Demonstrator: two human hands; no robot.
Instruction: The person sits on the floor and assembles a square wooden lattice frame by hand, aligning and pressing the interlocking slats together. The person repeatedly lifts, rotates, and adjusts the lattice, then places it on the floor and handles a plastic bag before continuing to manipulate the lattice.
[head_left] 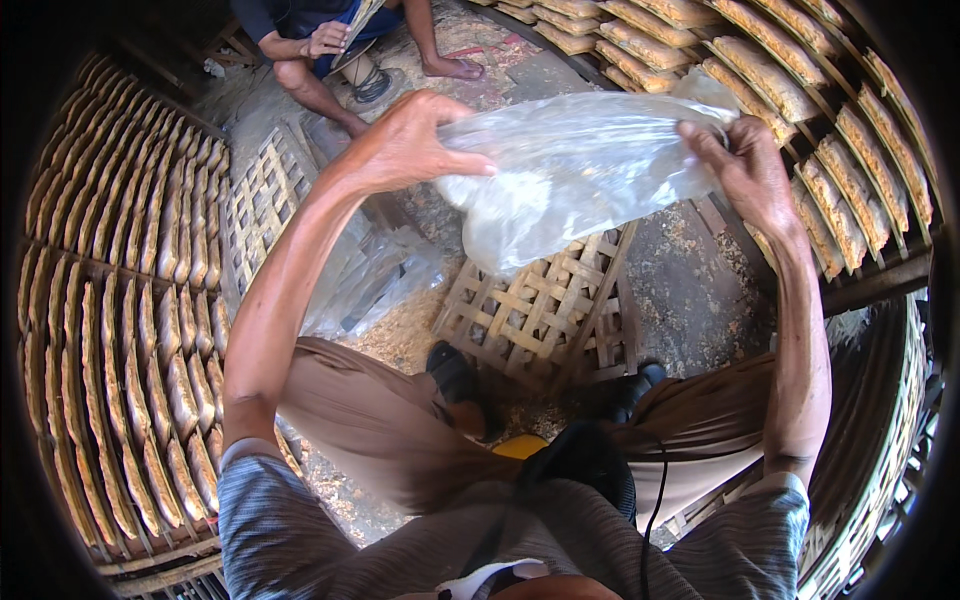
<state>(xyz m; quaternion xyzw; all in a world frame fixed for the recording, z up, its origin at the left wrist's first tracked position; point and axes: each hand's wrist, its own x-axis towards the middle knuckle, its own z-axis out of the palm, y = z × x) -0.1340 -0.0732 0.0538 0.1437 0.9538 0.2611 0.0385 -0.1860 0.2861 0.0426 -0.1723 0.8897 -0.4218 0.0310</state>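
A crumpled sheet of clear plastic [590,170] is stretched out in the air between my two hands. At its left end is my left hand [410,145], the thumb lying over the plastic and the fingers curved round its upper edge. My right hand [742,170] grips the other end, thumb and fingers pinched together on it. The sheet's lower edge hangs loose above a woven bamboo tray [535,300] on the floor between my feet. More clear plastic sheets [375,280] lie in a heap below my left forearm.
Racks of upright pale slabs with a rough surface [150,360] line my left side. Similar slabs [850,160] fill a rack at the far right. Another woven tray [265,185] lies at the far left. Across from me a person [325,40] sits holding a flat piece. Crumbs litter the floor.
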